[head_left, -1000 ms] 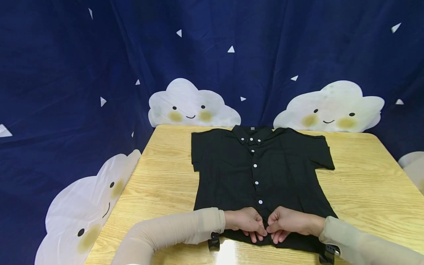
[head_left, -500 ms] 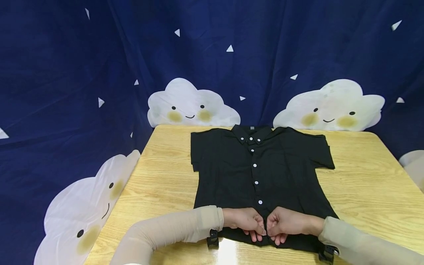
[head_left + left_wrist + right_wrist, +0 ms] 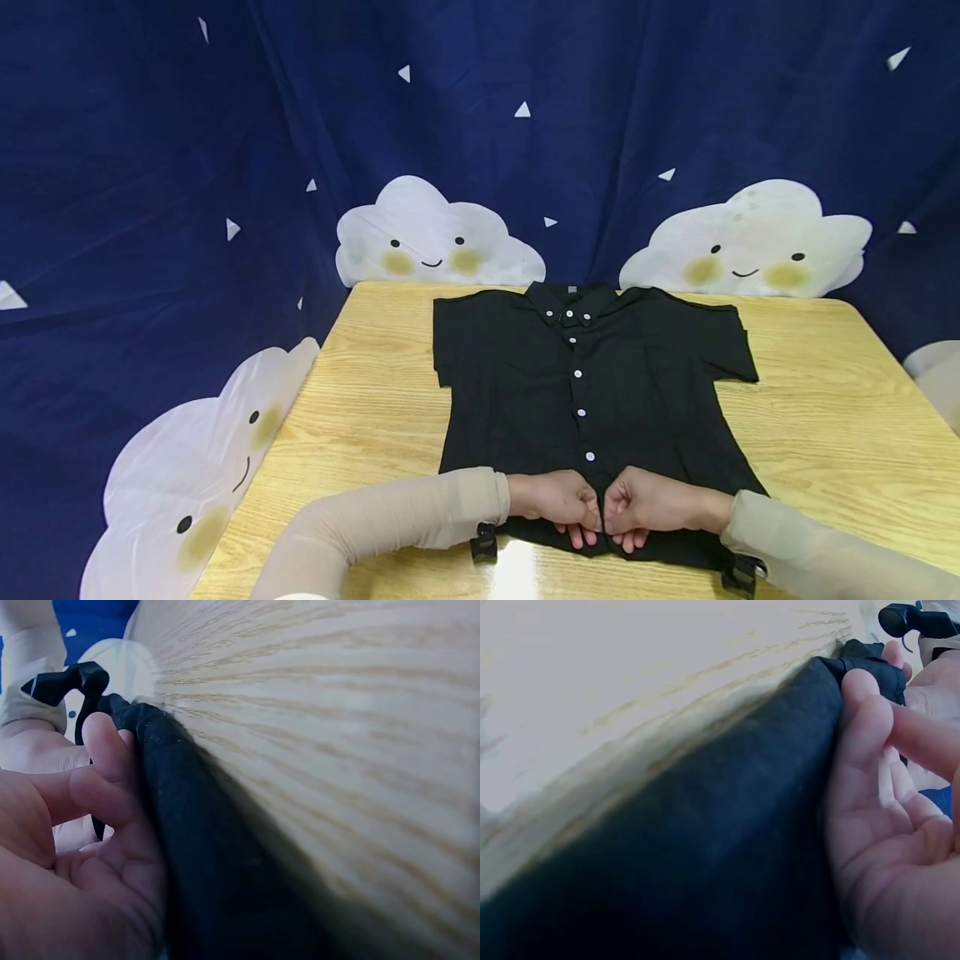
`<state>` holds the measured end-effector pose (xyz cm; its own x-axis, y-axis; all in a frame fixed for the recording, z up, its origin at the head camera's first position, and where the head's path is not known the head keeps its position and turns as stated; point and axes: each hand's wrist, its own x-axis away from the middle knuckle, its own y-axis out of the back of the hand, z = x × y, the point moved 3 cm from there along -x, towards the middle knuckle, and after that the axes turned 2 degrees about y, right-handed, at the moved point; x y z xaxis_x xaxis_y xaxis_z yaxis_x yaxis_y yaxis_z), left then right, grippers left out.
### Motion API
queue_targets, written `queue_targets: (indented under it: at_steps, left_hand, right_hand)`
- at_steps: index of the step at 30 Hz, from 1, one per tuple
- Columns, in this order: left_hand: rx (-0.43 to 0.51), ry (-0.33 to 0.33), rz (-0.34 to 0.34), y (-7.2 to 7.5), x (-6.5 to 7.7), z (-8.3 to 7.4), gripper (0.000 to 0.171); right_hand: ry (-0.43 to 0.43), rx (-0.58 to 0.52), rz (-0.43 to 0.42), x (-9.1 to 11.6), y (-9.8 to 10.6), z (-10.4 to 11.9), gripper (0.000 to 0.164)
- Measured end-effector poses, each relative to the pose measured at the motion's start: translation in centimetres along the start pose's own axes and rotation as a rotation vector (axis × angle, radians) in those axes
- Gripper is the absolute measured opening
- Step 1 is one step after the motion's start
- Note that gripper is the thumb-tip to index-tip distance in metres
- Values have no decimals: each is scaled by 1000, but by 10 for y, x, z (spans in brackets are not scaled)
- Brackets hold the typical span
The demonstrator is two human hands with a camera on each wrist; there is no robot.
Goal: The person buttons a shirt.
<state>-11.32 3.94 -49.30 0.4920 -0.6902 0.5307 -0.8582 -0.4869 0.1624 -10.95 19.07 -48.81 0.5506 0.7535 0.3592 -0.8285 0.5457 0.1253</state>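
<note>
A black short-sleeved button-up shirt (image 3: 517, 400) lies flat, front up, its collar at the far side. White buttons run down its front. Near the bottom hem, my left hand (image 3: 558, 502) pinches one side of the front placket between thumb and fingers. My right hand (image 3: 656, 504) pinches the other side, the fingertips of both hands almost meeting. In the left wrist view, dark shirt cloth (image 3: 217, 862) lies along the left fingers. The right wrist view has the hem cloth (image 3: 727, 825) beside the right fingers. Whatever sits between the fingertips is hidden.
The shirt rests on a light wooden table (image 3: 360, 400), whose near part reflects a bright glare (image 3: 513, 571). Behind and to the left hangs a dark blue curtain (image 3: 585, 83) with white clouds and triangles. Black wrist devices (image 3: 484, 543) hang under both sleeves.
The fingertips have shifted very slightly at the placket, with a narrow dark strip of cloth now between them. Shirt and arms stay in place.
</note>
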Motion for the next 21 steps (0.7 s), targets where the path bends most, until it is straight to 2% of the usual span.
queue_targets:
  at_steps: [11,21]
  left_hand:
    - [2,-25,-18,-1,1,2,18]
    - [-65,-38,-86,-3,3,1,17]
  right_hand:
    - [-28,-35,-1,-1,-1,-2,11]
    - [-45,-6,-32,0,-3,-1,11]
